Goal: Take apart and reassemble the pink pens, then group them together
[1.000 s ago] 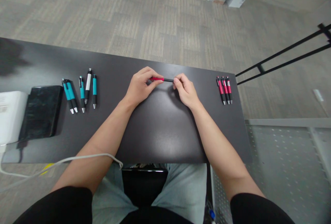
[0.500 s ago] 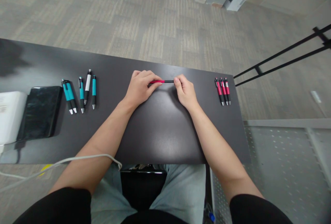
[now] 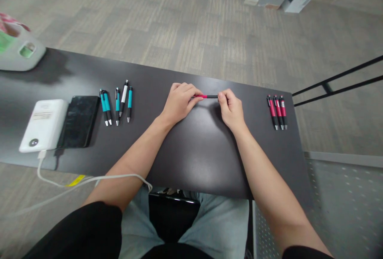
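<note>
A red and black pen lies level between both hands near the far edge of the dark table. My left hand pinches its red end, fingers closed round it. The black end is gripped by my right hand, also closed. Only the pen's middle shows between the fingers.
Three red pens lie side by side at the table's right end. Several teal pens and a white one lie to the left, beside a black phone and a white power bank with a white cable. A grey object sits far left.
The view has shifted, so everything sits further right in the frame and the grey object has come into sight. Both hands keep hold of the pen, slightly closer together.
</note>
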The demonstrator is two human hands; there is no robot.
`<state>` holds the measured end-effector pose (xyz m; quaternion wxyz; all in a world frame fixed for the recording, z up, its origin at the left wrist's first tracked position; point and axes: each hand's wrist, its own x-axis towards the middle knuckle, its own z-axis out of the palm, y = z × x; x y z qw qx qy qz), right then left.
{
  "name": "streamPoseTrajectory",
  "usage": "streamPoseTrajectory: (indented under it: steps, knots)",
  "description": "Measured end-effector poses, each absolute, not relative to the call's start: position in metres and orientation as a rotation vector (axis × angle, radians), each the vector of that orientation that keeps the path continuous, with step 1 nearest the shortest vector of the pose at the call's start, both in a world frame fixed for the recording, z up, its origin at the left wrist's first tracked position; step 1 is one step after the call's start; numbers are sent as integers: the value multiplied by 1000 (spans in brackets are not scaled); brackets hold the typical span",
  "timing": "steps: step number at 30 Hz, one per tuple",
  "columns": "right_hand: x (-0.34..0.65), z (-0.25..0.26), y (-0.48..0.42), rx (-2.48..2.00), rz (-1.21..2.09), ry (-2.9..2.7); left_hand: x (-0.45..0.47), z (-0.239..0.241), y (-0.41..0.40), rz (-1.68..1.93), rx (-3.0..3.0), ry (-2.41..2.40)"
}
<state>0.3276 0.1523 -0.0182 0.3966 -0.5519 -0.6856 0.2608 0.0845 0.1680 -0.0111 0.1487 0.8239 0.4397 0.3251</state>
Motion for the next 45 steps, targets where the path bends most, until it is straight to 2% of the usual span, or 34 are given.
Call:
streamPoseTrajectory:
  steps: [12, 16, 22, 31, 38, 45]
  knots:
    - [324, -14, 148, -1418, 717, -1634, 89, -12, 167, 1122, 2426, 1271]
    - [323, -15, 147, -1337, 740, -1503, 92, -13, 166, 1161, 2234, 1313]
    - [320, -9, 145, -1379, 794, -1487, 96, -25, 170, 1290, 1879, 1130]
    - [317, -11, 144, -1187, 783, -1836, 101, -22, 167, 1147, 1805, 901]
    - [316, -7, 119, -1309, 785, -1629, 118, -17, 146, 1178, 1683, 950]
    - [336, 30, 63, -1492, 848, -1462, 116, -12, 84, 1102, 1842, 1029]
